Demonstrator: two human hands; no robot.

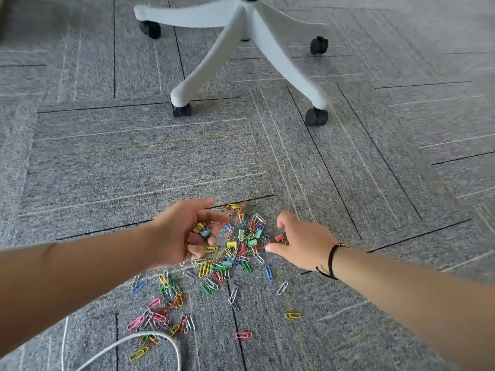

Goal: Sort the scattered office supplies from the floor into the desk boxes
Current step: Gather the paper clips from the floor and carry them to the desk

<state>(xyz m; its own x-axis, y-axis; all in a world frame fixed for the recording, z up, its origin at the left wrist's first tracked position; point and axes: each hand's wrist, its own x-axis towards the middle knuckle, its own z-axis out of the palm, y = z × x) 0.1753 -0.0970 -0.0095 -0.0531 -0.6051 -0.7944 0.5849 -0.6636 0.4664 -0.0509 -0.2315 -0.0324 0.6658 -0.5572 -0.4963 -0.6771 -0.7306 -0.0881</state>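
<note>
A chair base (241, 36) filled the upper frame above grey carpet (107, 162). Low centre, most paper clips (214, 269) lay scattered (no boxes in view). The left hand (184, 231) cupped several binder clips (202, 231); the right hand (302, 245), fingers loosely spread, reached for an orange clip (279, 237).

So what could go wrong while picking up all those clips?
The left hand already cups several binder clips, so adding more might spill them back onto the carpet. The right hand is reaching for an orange binder clip lying among tangled paper clips, so it may drag some along and mix the sorts. The white cable lies across clips near the bottom and could hide a few.
</note>
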